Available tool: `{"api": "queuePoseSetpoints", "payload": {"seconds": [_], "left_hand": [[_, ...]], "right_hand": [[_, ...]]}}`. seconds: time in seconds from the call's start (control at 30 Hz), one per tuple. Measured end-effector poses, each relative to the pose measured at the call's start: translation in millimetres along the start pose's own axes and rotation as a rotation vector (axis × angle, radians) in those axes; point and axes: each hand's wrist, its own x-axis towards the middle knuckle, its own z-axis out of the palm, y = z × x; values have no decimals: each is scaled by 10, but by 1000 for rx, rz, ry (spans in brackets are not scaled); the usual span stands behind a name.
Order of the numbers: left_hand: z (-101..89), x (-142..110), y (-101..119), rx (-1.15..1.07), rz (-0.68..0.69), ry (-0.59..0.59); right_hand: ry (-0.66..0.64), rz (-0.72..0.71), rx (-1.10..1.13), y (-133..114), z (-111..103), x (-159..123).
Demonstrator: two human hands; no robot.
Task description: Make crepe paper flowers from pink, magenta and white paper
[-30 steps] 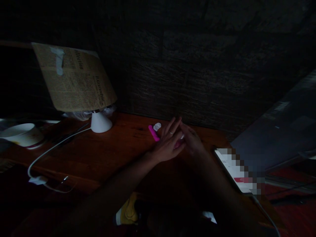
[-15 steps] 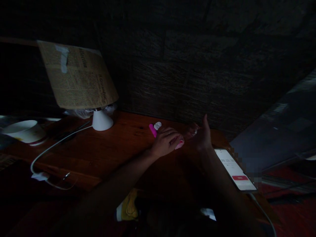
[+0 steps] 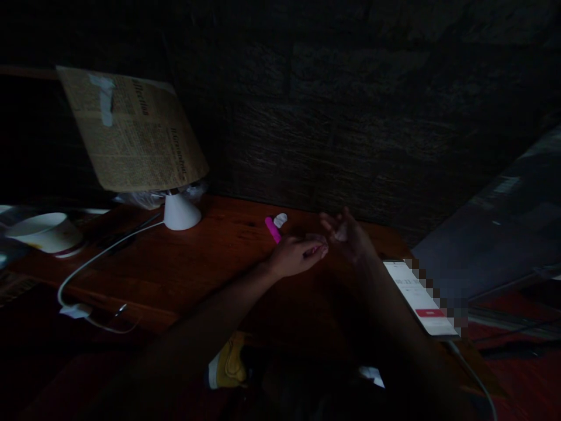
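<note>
My left hand (image 3: pixel 294 256) is over the table, its fingers closed on a pink piece of clay (image 3: pixel 314 249) that is mostly hidden by them. Facing it from the right, my right hand (image 3: pixel 349 237) is half curled with the fingers a little apart. A small whitish piece of clay (image 3: pixel 340 233) shows against its palm, dim and partly covered. Just beyond my left hand, a bright pink clay roll (image 3: pixel 272 228) lies on the wood. A flattened white lump (image 3: pixel 280 220) sits against the upper end of the roll.
A lamp with a newspaper-print shade (image 3: pixel 131 134) and white base (image 3: pixel 182 213) stands at left, near a paper cup (image 3: pixel 48 234). Its white cable (image 3: pixel 94 257) hangs over the front edge. A lit phone (image 3: pixel 414 295) lies right of my forearm. The dark wall (image 3: pixel 342 128) rises behind the table (image 3: pixel 228 234).
My right hand has turned and its fingers have come up and leftward, with the thumb less upright. My left hand's fingers have closed further over the pink clay.
</note>
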Motion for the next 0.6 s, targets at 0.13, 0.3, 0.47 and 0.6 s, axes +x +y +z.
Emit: {"api": "queuePoseSetpoints", "payload": {"seconds": [0.13, 0.3, 0.47, 0.6], "left_hand": [[-3, 12, 1, -51, -35, -22], [2, 6, -6, -68, -45, -37], [11, 1, 23, -131, -95, -8], [20, 22, 69, -179, -221, 94]], "right_hand": [[34, -2, 63, -55, 28, -64], [-71, -43, 130, -133, -11, -131], [-93, -55, 135, -79, 15, -127], [-84, -3, 78, 11, 105, -101]]}}
